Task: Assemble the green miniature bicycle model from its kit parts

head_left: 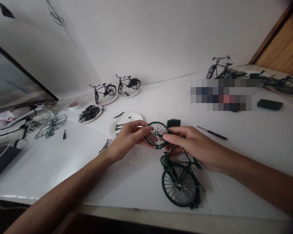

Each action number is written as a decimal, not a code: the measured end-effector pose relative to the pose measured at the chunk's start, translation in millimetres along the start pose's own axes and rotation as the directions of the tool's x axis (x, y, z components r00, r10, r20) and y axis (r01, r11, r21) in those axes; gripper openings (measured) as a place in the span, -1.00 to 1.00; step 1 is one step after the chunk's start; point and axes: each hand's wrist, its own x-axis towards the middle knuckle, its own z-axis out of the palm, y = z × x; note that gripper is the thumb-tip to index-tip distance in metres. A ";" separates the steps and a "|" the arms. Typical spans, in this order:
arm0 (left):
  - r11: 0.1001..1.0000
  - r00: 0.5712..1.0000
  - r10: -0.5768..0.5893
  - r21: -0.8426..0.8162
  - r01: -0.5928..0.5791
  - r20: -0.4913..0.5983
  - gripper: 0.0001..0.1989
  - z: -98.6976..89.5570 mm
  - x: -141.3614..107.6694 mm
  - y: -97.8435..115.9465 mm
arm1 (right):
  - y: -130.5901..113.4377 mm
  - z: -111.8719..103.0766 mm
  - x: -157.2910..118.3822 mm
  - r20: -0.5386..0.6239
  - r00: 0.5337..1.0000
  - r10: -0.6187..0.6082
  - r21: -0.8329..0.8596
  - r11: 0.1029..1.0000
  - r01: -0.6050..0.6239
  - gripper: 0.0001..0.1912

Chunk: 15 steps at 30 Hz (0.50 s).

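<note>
A small dark green model bicycle (179,185) lies toward the front of the white table, its rear wheel nearest me. Its spoked front wheel (156,135) is raised between my two hands. My left hand (134,135) pinches this wheel from the left, thumb on the spokes near the hub. On the other side my right hand (185,138) closes around the wheel's right edge and the front of the frame, with the thumb by the spokes. The right fingers partly hide the front of the bicycle. Just behind the right fingers sits a small green box-shaped part (173,123).
A paper plate (136,117) holds green parts. Finished-looking model bicycles (129,83) stand on plates along the wall. A screwdriver (217,135) lies right of my hands, a short black tool (64,134) and green part frames (52,126) left. A screen (17,78) stands far left.
</note>
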 end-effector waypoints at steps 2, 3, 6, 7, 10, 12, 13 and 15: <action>1.000 0.999 0.005 -0.006 -0.004 0.041 -0.72 0.8 -1.0 1.2 | -0.6 0.9 -0.3 0.003 1.000 -0.011 -0.007 1.000 0.011 -0.79; 1.000 0.998 0.006 0.000 -0.006 0.057 -0.71 1.6 -1.6 1.9 | -0.9 1.4 -0.4 0.004 1.000 -0.017 -0.013 1.000 0.018 -0.80; 0.998 0.998 0.009 0.056 -0.013 0.069 -0.68 4.8 -3.5 3.5 | -1.3 3.1 -0.9 0.013 0.999 -0.044 -0.039 0.998 0.045 -0.80; 0.997 0.998 0.004 0.074 -0.010 0.070 -0.68 5.8 -4.0 3.6 | -1.4 3.6 -1.1 0.017 0.999 -0.051 -0.052 0.997 0.052 -0.80; 0.995 0.997 -0.012 0.095 0.004 0.082 -0.68 7.3 -4.8 2.4 | -1.8 4.7 -1.6 0.038 0.996 -0.076 -0.098 0.992 0.080 -0.79; 0.996 0.996 -0.012 0.089 0.005 0.085 -0.69 7.2 -4.8 1.2 | -1.9 4.7 -1.3 0.045 0.994 -0.096 -0.123 0.987 0.101 -0.77; 0.996 0.997 -0.012 0.087 0.005 0.079 -0.69 7.0 -4.7 0.7 | -1.8 4.5 -1.0 0.046 0.993 -0.105 -0.133 0.985 0.110 -0.77; 0.997 0.998 -0.012 0.082 0.007 0.062 -0.69 6.7 -4.4 0.0 | -1.7 4.1 -0.2 0.045 0.993 -0.112 -0.146 0.982 0.117 -0.76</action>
